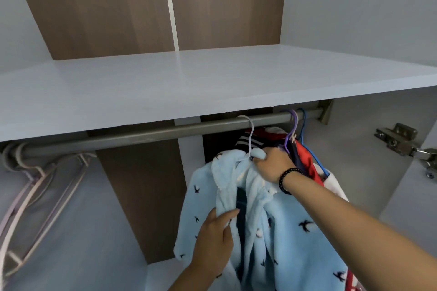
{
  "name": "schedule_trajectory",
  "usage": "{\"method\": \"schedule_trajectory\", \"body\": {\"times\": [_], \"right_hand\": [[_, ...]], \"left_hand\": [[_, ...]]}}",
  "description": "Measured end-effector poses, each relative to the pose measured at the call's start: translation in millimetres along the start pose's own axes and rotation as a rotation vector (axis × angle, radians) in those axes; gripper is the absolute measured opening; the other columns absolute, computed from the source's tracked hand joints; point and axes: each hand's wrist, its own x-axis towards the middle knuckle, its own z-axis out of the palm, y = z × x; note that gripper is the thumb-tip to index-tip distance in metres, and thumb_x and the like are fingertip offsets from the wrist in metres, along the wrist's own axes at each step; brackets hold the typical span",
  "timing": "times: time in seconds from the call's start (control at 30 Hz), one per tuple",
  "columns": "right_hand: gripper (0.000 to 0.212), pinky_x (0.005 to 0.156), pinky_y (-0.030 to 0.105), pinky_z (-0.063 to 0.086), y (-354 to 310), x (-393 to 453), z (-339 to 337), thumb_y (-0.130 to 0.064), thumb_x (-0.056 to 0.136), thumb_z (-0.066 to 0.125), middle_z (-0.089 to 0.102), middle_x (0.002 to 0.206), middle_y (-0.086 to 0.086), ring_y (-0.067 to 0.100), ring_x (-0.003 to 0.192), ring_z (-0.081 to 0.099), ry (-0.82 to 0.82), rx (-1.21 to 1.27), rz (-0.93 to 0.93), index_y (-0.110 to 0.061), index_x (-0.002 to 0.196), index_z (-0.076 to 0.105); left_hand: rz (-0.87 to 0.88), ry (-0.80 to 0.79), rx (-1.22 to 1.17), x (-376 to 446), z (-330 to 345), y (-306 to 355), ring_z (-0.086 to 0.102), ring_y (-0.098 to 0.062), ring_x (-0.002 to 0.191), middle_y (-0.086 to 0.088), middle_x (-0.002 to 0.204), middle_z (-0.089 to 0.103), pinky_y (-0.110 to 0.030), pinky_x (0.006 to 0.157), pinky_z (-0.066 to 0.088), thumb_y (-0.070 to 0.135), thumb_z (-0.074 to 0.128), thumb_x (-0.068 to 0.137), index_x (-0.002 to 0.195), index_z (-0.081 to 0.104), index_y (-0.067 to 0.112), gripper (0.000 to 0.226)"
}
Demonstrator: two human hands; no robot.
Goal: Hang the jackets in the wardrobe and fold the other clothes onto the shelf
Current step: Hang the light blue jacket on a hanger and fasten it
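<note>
Both hands' fingers curled, seemingly pinching blue jacket (279, 231): right hand (272, 164) at collar, left hand (214, 238) on front edge.

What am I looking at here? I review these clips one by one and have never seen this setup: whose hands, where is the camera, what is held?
There is no machine: a person wears one camera on the head, looking into a wardrobe. The right hand grips the collar of a fluffy light-blue jacket with dark bird prints by its white wire hanger, hooked on the grey metal rail. The left hand pinches the jacket's front edge. The pale shelf above is bare.
</note>
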Motion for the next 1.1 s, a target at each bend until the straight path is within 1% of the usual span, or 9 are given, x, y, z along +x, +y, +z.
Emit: {"method": "schedule_trajectory", "body": {"times": [0.1,0.3,0.4,0.5,0.63,0.73,0.83,0.93,1.1], "right_hand": [[0.028,0.082,0.035,0.049,8,-2,9,-0.038,0.092,0.048,0.066,0.104,0.009,0.029,0.099,0.059,0.001,0.024,-0.023,-0.017,0.105,0.060],[0.035,0.070,0.031,0.045,17,-12,20,-0.049,0.086,0.057,0.061,0.096,0.003,0.024,0.090,0.059,-0.017,0.052,-0.079,-0.018,0.100,0.055],[0.052,0.085,0.030,0.044,25,-20,26,-0.049,0.084,0.062,0.055,0.115,0.005,0.021,0.104,0.053,-0.041,0.090,-0.132,-0.017,0.123,0.052],[0.071,0.103,0.026,0.034,38,-37,32,-0.045,0.083,0.066,0.042,0.131,0.005,0.018,0.121,0.042,0.026,0.105,-0.162,-0.016,0.142,0.039],[0.046,0.109,0.036,0.027,49,-74,47,-0.027,0.082,0.062,0.044,0.131,0.012,0.027,0.128,0.037,0.421,-0.018,-0.422,-0.011,0.124,0.054],[0.025,0.097,0.034,0.037,58,-106,77,-0.012,0.083,0.056,0.055,0.114,0.011,0.027,0.115,0.048,0.371,-0.047,-0.655,-0.011,0.108,0.056],[0.014,0.080,0.034,0.047,57,-135,111,-0.008,0.085,0.055,0.060,0.096,0.003,0.018,0.093,0.055,0.170,0.119,-0.496,-0.009,0.096,0.063],[0.014,0.075,0.026,0.049,39,-152,133,-0.003,0.086,0.058,0.061,0.092,-0.004,0.006,0.084,0.058,0.136,0.439,-0.196,-0.014,0.093,0.063],[0.030,0.075,0.016,0.050,-5,-158,129,0.000,0.086,0.063,0.066,0.093,-0.005,0.005,0.084,0.063,0.146,0.768,0.024,-0.026,0.099,0.061]], "left_hand": [[-0.108,-0.053,0.010,6,6,-12,0.047,-0.010,0.127,0.003,0.136,0.045,-0.009,0.104,0.029,0.017,0.054,0.094,0.136,0.053,0.029,0.044],[-0.154,-0.149,0.067,28,28,-11,0.041,-0.005,0.123,0.016,0.129,0.034,-0.021,0.103,0.036,0.071,0.062,0.068,0.136,0.048,0.040,0.077],[-0.114,-0.068,0.078,42,41,-11,0.055,-0.013,0.110,0.008,0.113,0.047,-0.020,0.087,0.043,0.051,0.064,0.079,0.112,0.065,0.026,0.041],[-0.124,-0.023,0.055,50,44,-27,0.057,-0.023,0.114,-0.005,0.120,0.059,-0.022,0.092,0.041,0.025,0.061,0.091,0.116,0.067,0.018,0.027],[-0.105,-0.020,0.002,46,32,-52,0.061,-0.019,0.109,-0.003,0.117,0.066,-0.018,0.089,0.040,0.022,0.062,0.092,0.122,0.067,0.021,0.030],[-0.106,-0.039,-0.027,37,18,-63,0.064,-0.012,0.096,0.001,0.107,0.070,-0.014,0.081,0.043,0.028,0.066,0.091,0.113,0.071,0.022,0.023],[-0.148,-0.062,-0.186,26,3,-60,0.060,0.004,0.068,0.015,0.076,0.070,-0.012,0.065,0.045,0.034,0.071,0.086,0.085,0.072,0.038,0.005],[-0.142,-0.025,-0.256,12,-10,-56,0.046,0.006,0.049,0.021,0.051,0.054,-0.006,0.050,0.032,0.028,0.075,0.083,0.062,0.064,0.041,0.027],[-0.162,0.004,-0.383,-19,-29,-48,0.046,0.001,0.051,0.007,0.061,0.063,-0.013,0.052,0.036,0.029,0.080,0.076,0.073,0.074,0.026,0.008]]}}
